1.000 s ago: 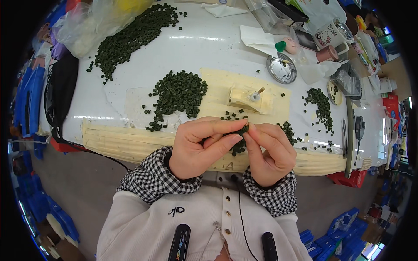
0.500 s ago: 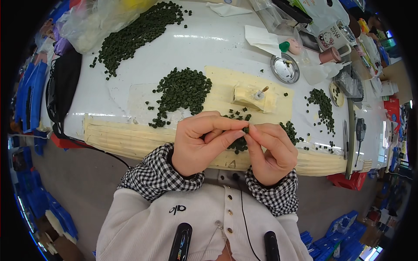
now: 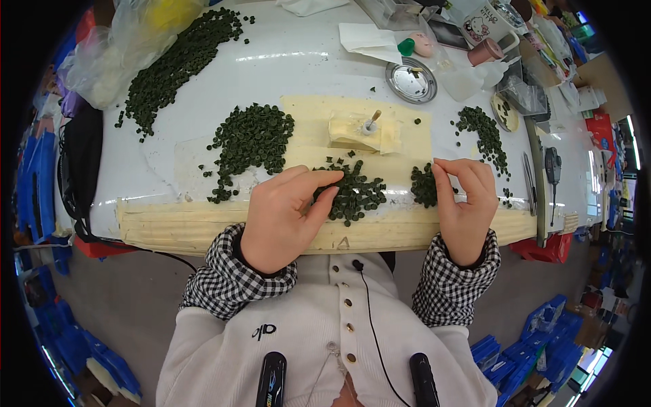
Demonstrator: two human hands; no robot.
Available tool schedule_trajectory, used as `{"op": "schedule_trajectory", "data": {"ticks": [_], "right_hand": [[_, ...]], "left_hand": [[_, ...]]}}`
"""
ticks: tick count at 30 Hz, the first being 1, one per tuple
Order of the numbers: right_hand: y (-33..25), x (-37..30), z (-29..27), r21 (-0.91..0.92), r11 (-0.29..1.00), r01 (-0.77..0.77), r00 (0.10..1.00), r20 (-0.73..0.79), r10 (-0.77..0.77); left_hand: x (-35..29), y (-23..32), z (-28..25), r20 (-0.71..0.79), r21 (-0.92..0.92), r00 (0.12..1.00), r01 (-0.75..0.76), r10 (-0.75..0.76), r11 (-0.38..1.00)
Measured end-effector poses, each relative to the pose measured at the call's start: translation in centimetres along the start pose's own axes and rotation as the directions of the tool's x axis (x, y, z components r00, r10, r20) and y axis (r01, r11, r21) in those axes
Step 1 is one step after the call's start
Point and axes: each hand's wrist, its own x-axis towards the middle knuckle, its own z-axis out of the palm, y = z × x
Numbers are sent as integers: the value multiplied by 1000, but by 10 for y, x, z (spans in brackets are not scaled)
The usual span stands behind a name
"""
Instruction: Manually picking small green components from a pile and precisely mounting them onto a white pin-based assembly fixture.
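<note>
Small dark green cup-shaped pieces lie in heaps on the white table. My left hand (image 3: pixel 281 217) is over the left edge of the near middle heap (image 3: pixel 358 195), its thumb and index fingertips apart with nothing visible between them. Apart from it, my right hand (image 3: pixel 469 203) is at a smaller heap (image 3: pixel 424 186) to the right. Its thumb and index fingertips meet in a pinch; whatever they hold, if anything, is too small to make out. Behind the heaps, a cream block (image 3: pixel 356 132) with a small upright peg rests on a yellowish sheet (image 3: pixel 305 112).
Larger green heaps lie at left (image 3: pixel 251 139) and far left (image 3: pixel 176 68). A round metal dish (image 3: pixel 411 81), a white tissue (image 3: pixel 366 42) and a pink spool (image 3: pixel 485 51) stand toward the back right. Tweezers (image 3: pixel 529 183) lie at right. A padded cream strip (image 3: pixel 183 227) lines the table's front edge.
My hands were together with a green piece between their fingertips; now they are apart, the left drawn left and the right moved right to the smaller heap. The view has shifted slightly.
</note>
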Motion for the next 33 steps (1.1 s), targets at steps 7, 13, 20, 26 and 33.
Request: {"op": "schedule_trajectory", "data": {"ticks": [7,13,20,26,33], "right_hand": [[-10,0,12,-176,980,92,992,107,-73],[-12,0,18,-249,964,96,986,157,-57],[-8,1,21,-253,961,111,990,115,-84],[-12,-1,20,-87,992,93,994,61,-88],[-12,-5,15,-46,996,70,993,101,-65]], "left_hand": [[-1,-9,-18,227,-939,894,306,-385,155],[-2,-1,-25,435,-895,768,310,-470,-320],[-14,-39,-14,402,-838,915,386,42,-385],[-8,1,-19,490,-872,797,439,-354,-217],[-7,-1,-14,486,-874,826,470,-287,-127]]}}
